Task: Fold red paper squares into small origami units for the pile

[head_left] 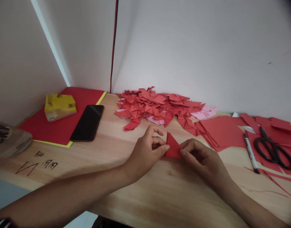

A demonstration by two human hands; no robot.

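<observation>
red paper (173, 147), folded kinda triangular, left hand (147, 152) and right hand (203, 158) pinching it, hiding bits, messy paper pile (155, 104) around 12 o'clock, scissors (274, 151) at 3

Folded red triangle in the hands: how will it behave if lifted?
The folded red triangle is probably very light, being thin paper. Its stacked layers likely make it stiffer than one sheet. The split top tip suggests they may fan open if the left hand and right hand loosen.

Handwritten on the table (71, 158) are "310" (38, 154) and digits ending "47" (54, 165); the clear container (17, 142) reads "CKY" (2, 132).
</observation>
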